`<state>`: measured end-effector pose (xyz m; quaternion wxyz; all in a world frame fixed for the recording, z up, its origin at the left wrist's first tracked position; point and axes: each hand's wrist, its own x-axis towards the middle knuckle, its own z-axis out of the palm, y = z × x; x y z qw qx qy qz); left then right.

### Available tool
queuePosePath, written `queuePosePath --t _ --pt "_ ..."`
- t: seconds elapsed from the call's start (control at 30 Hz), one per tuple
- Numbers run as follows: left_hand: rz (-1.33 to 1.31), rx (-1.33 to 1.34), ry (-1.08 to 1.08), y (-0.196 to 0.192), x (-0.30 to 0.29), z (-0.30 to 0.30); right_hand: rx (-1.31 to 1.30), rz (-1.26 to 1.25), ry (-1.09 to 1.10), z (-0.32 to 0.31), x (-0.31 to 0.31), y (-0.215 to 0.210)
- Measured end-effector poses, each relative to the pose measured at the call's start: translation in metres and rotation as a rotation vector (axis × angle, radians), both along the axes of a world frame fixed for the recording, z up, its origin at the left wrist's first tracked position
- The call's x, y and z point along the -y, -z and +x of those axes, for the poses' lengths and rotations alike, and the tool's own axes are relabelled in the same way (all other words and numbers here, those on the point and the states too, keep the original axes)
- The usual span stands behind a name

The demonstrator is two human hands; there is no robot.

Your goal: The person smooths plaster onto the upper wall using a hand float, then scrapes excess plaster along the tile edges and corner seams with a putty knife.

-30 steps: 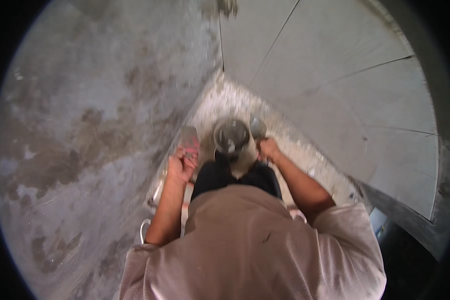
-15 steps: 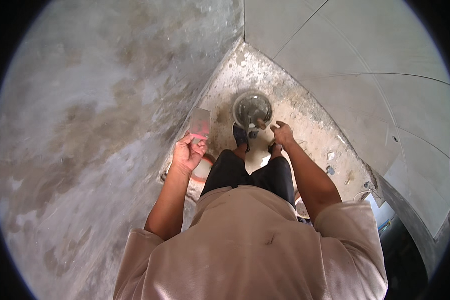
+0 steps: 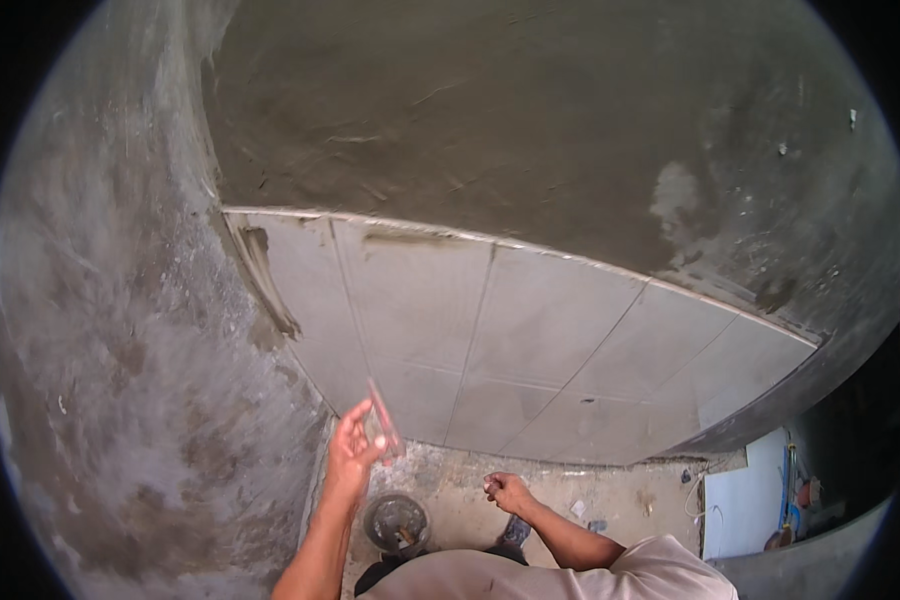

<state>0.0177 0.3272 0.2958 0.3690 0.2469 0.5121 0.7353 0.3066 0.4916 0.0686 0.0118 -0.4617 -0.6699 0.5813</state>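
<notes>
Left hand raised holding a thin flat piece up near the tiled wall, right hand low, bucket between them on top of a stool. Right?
Not quite. In the head view the bucket sits on the floor, not a stool. The rest holds: left hand is raised with the thin flat piece near the tiled wall, right hand low.

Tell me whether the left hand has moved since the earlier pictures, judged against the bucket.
Yes. The left hand has risen above and left of the bucket, toward the tiled wall.
</notes>
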Motion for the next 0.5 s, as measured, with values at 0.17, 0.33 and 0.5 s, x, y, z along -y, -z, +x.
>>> queuePosePath --t 0.17,0.33,0.5 --pt "0.222 -0.458 -0.280 -0.128 -0.119 0.042 -0.218 0.317 -0.096 0.046 -0.065 -0.110" --pt "0.432 -1.154 -0.807 -0.282 -0.238 0.090 -0.425 0.413 -0.057 0.101 -0.121 -0.243" --pt "0.069 -1.328 -1.160 -0.362 -0.303 0.121 -0.772 0.880 -0.017 0.138 -0.173 -0.358"
